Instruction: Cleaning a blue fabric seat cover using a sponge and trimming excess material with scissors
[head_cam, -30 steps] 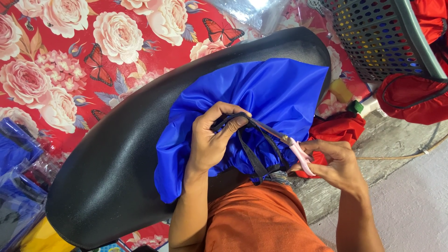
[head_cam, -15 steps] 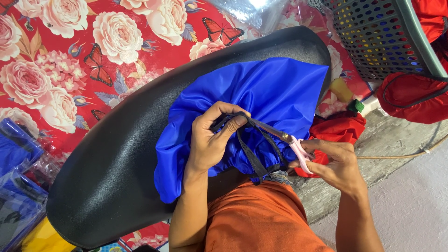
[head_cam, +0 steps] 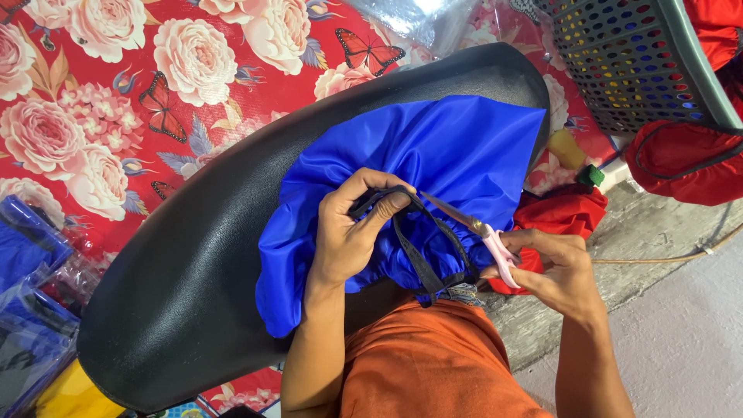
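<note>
A small home sewing workshop on the floor: rose-patterned mat (head_cam: 116, 101), perforated basket (head_cam: 627, 62), packed blue fabric bundles (head_cam: 31, 310).

The left hand (head_cam: 352, 240) pinches a black strap (head_cam: 418, 259) at the gathered edge of a blue fabric cover (head_cam: 441, 151). The cover lies bunched over a black padded seat (head_cam: 193, 263). The right hand (head_cam: 561, 267) holds pink-handled scissors (head_cam: 484, 232), blades pointing toward the left hand's fingertips and close to the strap. Beneath the seat lies a red floral sheet (head_cam: 116, 93). A perforated plastic basket (head_cam: 635, 62) stands at upper right, red fabric (head_cam: 569, 213) just beside the right hand.
</note>
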